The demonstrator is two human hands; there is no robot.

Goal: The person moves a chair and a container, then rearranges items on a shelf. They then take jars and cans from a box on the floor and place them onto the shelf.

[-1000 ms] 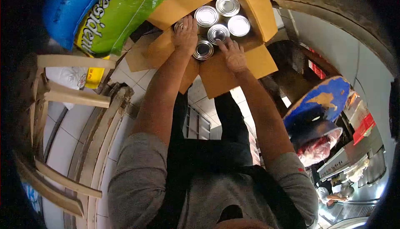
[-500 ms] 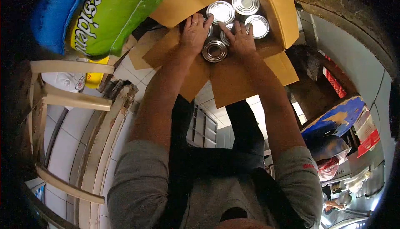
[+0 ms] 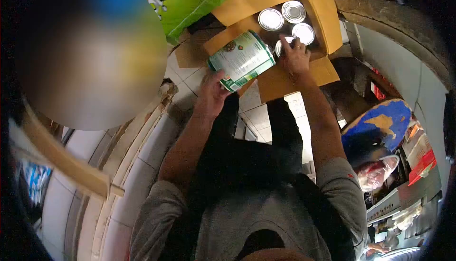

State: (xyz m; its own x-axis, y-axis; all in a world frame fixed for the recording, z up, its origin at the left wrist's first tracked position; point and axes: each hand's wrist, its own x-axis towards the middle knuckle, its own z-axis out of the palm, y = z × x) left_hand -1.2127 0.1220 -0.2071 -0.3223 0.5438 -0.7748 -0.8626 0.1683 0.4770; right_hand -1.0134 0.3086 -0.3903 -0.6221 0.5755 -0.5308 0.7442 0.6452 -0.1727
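My left hand point(image 3: 212, 92) grips the lower end of a large can point(image 3: 243, 57) with a white and green printed label. The can is tilted on its side at the near left of an open cardboard box point(image 3: 327, 21). Inside the box stand several silver-topped cans, among them a far-left can point(image 3: 270, 19), a back can point(image 3: 293, 11) and a right-hand can point(image 3: 303, 33). My right hand point(image 3: 298, 60) rests over the nearest can point(image 3: 280, 47), index finger stretched across its lid and fingers apart. Its thumb is not clearly visible.
A green and blue bag point(image 3: 199, 4) lies left of the box. A wooden chair part point(image 3: 71, 154) stands at the left, below a round blurred patch. To the right are a blue-and-tan round panel point(image 3: 380, 125) and a plastic-wrapped item point(image 3: 375, 171). A person's hand shows far lower right.
My left hand has lifted a labelled can out of the box toward the lower left. My right hand has shifted slightly right and nearer. The view has turned, and a blurred patch covers the upper left.
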